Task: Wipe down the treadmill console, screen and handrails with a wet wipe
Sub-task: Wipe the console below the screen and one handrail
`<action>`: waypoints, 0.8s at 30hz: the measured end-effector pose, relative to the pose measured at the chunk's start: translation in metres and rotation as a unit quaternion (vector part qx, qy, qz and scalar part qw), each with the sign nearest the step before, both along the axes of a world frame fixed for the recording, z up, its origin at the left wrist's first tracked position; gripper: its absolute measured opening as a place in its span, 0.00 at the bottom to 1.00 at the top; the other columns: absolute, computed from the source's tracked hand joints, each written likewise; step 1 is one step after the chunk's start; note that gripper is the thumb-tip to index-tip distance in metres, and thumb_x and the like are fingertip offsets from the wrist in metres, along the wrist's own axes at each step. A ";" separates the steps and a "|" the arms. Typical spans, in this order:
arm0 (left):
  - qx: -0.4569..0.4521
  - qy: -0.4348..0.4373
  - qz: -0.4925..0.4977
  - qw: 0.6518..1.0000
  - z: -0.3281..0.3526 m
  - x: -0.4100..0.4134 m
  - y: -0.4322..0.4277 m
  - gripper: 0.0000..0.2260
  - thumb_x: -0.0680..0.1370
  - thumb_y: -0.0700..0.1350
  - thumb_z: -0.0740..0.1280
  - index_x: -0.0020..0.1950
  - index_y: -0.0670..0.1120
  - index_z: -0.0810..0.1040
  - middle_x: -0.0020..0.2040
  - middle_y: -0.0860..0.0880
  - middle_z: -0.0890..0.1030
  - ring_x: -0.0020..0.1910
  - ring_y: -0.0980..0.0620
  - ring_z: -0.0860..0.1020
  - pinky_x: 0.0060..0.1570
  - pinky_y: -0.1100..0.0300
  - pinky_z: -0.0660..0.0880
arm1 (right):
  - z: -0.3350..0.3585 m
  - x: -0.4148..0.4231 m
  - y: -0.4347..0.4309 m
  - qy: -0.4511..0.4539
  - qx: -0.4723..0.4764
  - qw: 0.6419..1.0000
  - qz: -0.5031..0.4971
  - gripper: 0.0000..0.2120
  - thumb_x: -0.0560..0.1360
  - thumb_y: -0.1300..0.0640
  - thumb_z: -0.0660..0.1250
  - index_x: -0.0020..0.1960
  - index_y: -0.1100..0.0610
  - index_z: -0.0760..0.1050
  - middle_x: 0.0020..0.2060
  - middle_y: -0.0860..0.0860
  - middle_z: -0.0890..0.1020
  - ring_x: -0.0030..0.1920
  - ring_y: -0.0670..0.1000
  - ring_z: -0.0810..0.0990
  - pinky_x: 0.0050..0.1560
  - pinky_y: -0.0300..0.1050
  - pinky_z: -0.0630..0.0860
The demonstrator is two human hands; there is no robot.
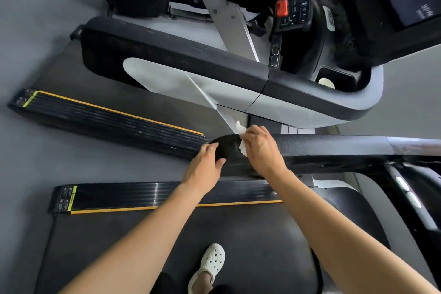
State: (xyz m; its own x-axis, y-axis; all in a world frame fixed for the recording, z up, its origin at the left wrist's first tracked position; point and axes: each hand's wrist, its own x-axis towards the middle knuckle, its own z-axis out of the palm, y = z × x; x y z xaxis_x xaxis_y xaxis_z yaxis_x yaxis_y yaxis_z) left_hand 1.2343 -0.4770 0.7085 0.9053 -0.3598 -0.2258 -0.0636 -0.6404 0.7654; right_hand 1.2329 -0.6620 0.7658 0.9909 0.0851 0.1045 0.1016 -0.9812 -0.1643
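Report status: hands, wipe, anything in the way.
Left hand grips handrail end. Right hand holds wipe against it. Nothing in the way along the handrail.

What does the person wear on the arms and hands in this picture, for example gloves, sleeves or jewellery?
Nothing shows. The left hand and the right hand are bare: no gloves, no rings visible. Neither wrist carries a watch or band. The forearms are uncovered down to the picture's edge, so no sleeve is in view.
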 end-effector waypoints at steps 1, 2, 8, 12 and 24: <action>-0.004 0.008 0.006 1.000 0.000 0.000 0.001 0.25 0.85 0.50 0.64 0.80 0.45 0.64 0.77 0.46 0.69 0.72 0.44 0.72 0.69 0.50 0.72 | 0.001 0.005 -0.006 0.003 0.000 0.999 -0.033 0.10 0.78 0.68 0.67 0.55 0.61 0.85 0.48 0.53 0.80 0.47 0.55 0.75 0.46 0.53 0.79; -0.007 0.013 0.010 1.000 -0.001 -0.001 0.002 0.25 0.85 0.50 0.64 0.80 0.45 0.64 0.77 0.46 0.68 0.73 0.45 0.71 0.69 0.51 0.71 | 0.002 0.008 -0.010 0.007 0.000 0.999 -0.048 0.10 0.78 0.68 0.66 0.55 0.62 0.85 0.49 0.53 0.81 0.47 0.56 0.76 0.48 0.52 0.79; -0.013 0.000 0.017 1.000 -0.008 -0.003 0.003 0.25 0.84 0.52 0.64 0.79 0.44 0.65 0.75 0.46 0.69 0.70 0.45 0.74 0.65 0.53 0.73 | -0.007 0.006 0.024 -0.014 -0.009 0.999 0.029 0.08 0.74 0.70 0.71 0.51 0.64 0.85 0.45 0.54 0.80 0.44 0.56 0.76 0.46 0.50 0.80; -0.008 0.008 0.025 1.000 -0.015 -0.002 0.005 0.25 0.83 0.55 0.65 0.77 0.45 0.68 0.72 0.46 0.72 0.65 0.44 0.77 0.61 0.51 0.77 | -0.016 0.007 0.027 0.008 -0.048 0.988 0.149 0.10 0.72 0.67 0.74 0.52 0.61 0.85 0.45 0.51 0.80 0.43 0.53 0.74 0.46 0.44 0.78; -0.033 0.057 0.038 0.997 -0.029 -0.006 0.018 0.22 0.83 0.54 0.66 0.74 0.44 0.72 0.70 0.46 0.75 0.65 0.47 0.78 0.61 0.54 0.77 | -0.011 0.021 0.041 -0.021 -0.083 0.988 0.129 0.05 0.69 0.70 0.74 0.41 0.62 0.84 0.40 0.54 0.81 0.43 0.51 0.65 0.41 0.49 0.78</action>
